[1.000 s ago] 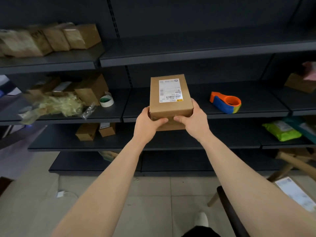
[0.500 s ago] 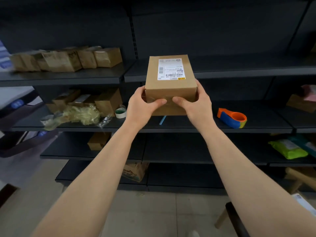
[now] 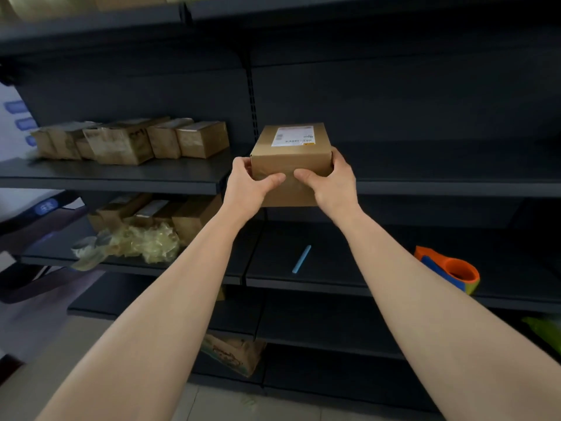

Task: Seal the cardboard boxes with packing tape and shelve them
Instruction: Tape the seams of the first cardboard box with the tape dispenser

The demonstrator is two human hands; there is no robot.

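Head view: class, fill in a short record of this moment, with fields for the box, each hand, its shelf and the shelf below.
box: brown cardboard, white label on top, held at the front edge of a shelf
left hand: grips the box's left side, thumb on its front
right hand: grips the box's right side, thumb on its front
same level, left: row of boxes
shelf below: blue stick; orange dispenser to its right

box point(image 3: 291, 159) between both hands, stacked boxes point(image 3: 133, 141) left on shelf point(image 3: 121, 177)
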